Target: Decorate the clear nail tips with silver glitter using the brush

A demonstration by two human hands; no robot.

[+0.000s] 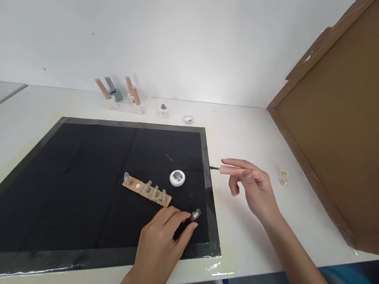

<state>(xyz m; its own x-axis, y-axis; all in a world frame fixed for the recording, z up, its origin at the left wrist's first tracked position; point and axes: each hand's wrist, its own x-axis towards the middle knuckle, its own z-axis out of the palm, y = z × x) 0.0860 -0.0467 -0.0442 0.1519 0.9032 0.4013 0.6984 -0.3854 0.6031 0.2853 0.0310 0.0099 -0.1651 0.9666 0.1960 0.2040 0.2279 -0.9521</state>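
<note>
My left hand (165, 234) is over the black mat's front right part. Its thumb and index finger pinch a glittery grey false nail (195, 215); any base under the nail is hidden. To the right of the mat, my right hand (253, 187) grips a nail polish brush (232, 171) by its peach handle, the dark bristles pointing left toward the mat's edge. A tan strip (139, 186) carries several grey false nails and one bare white dot. Behind it to the right sits a small round white pot (177, 178) with shiny flakes inside.
The black mat (65, 181) is taped onto a white table. Behind it stand peach- and grey-capped bottles (134, 95), an uncapped little bottle (163, 109) and a white lid (188, 119). Two small oval pieces (283, 182) lie near a big cardboard box (352, 126) at right.
</note>
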